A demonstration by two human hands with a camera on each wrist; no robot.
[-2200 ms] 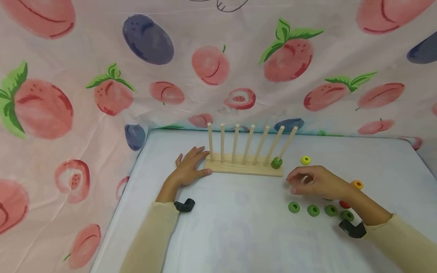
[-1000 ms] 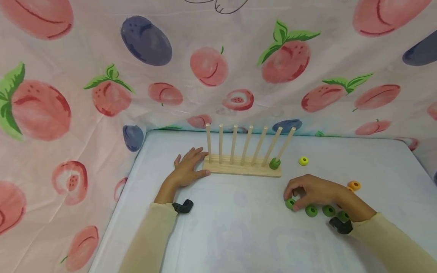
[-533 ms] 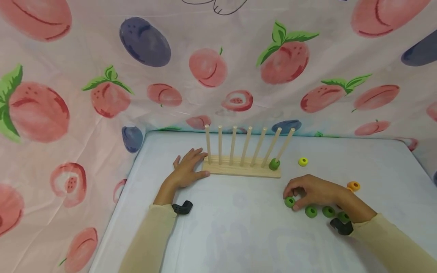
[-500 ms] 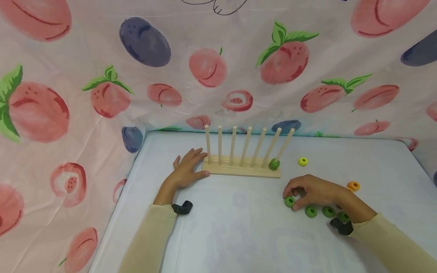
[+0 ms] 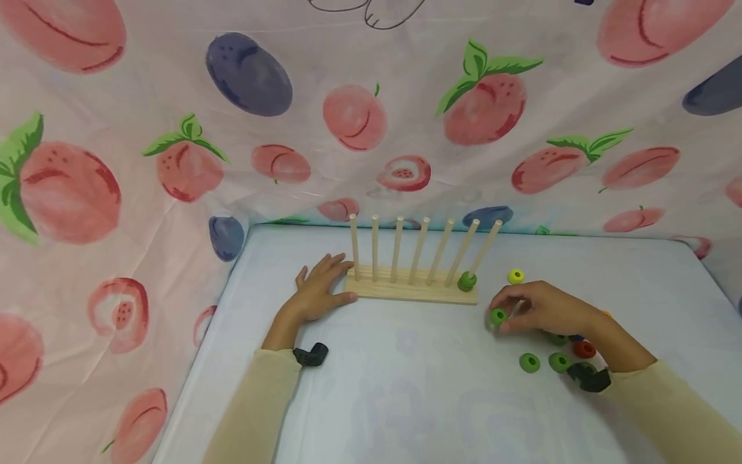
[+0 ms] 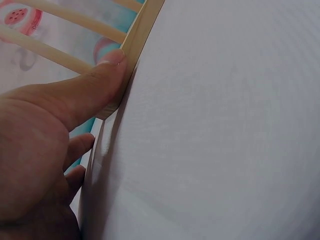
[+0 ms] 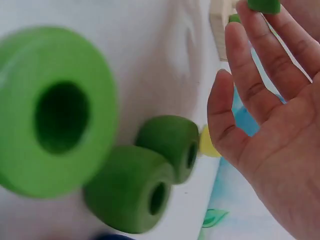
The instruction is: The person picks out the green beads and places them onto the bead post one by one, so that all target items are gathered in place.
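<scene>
A pale wooden peg rack (image 5: 411, 292) with several upright pegs stands on the table in the head view. Green beads (image 5: 467, 281) sit at the foot of its rightmost peg. My left hand (image 5: 317, 293) rests at the rack's left end, fingers spread and fairly straight. In the left wrist view its thumb (image 6: 107, 70) lies against the rack's base (image 6: 142, 35). Right of the rack, my right hand (image 5: 547, 310) pinches a green bead (image 5: 498, 316) between thumb and fingertips, above the table. The right wrist view shows only part of that bead (image 7: 264, 5) at the fingertips.
Loose green beads (image 5: 530, 363) lie in front of and below the right hand, with a red bead (image 5: 585, 349) beside them. A yellow bead (image 5: 516, 276) lies behind the hand. Blue and orange beads are partly hidden by the right arm. A fruit-patterned cloth (image 5: 359, 116) hangs behind the table.
My right hand came down to the leftmost loose green bead, took hold of it and lifted it toward the rack. The left hand has stayed at the rack's end.
</scene>
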